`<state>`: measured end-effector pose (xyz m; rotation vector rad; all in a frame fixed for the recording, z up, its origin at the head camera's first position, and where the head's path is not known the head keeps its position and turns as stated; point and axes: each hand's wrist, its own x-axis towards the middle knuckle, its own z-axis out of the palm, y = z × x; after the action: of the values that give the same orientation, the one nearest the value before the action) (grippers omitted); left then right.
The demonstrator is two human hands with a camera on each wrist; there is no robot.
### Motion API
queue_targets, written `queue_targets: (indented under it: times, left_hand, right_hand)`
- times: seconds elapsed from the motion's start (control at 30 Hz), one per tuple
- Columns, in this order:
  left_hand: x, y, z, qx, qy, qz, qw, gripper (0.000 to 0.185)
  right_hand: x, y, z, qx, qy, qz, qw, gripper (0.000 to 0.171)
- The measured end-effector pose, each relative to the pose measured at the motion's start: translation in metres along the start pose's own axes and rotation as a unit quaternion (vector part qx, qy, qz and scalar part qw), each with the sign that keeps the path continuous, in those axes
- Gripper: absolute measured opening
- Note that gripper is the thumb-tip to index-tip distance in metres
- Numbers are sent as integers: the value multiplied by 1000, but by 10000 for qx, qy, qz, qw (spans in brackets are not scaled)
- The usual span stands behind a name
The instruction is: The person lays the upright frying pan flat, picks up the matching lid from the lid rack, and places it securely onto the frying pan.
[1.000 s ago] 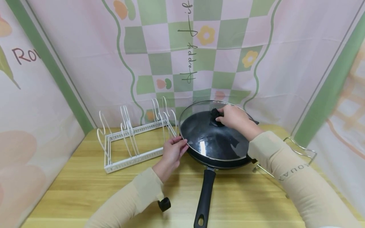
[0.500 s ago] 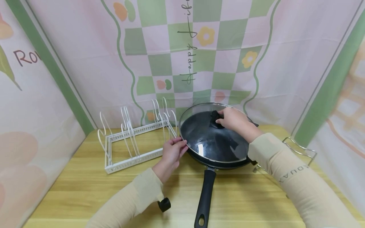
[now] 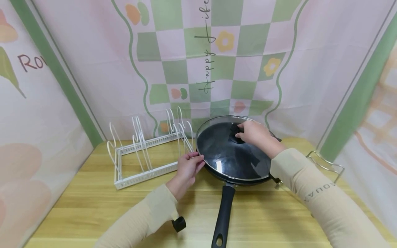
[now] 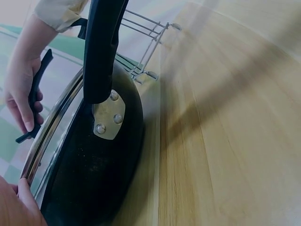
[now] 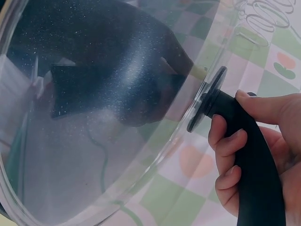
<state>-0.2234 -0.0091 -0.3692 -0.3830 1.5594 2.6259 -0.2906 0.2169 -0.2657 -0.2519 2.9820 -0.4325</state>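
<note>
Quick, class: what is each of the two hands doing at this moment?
Left hand: fingertips pinch the rim of the glass lid.
Right hand: fingers curled round the lid's black handle, gripping it.

I see a glossy glass lid (image 3: 229, 155) with metal rim, a matt speckled black pan (image 4: 89, 188), its smooth plastic handle (image 3: 224, 213), a white coated-wire rack (image 3: 145, 151), and a wood-grain counter (image 3: 93, 206).

The checked backdrop (image 3: 217, 51) carried a handwritten line running vertically that seemed to read "happy life". The left wall panel (image 3: 37, 103) showed the cut-off letters "Ro". The right sleeve (image 3: 319, 193) bore capitals, upside down, perhaps "AUO".
</note>
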Motion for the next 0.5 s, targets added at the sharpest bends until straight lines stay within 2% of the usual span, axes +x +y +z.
queue_targets:
  times: [0.5]
  left_hand:
    - [3, -6, -1, 3, 79, 9, 10000, 23]
  right_hand:
    - [3, 3, 4, -139, 27, -145, 9998, 52]
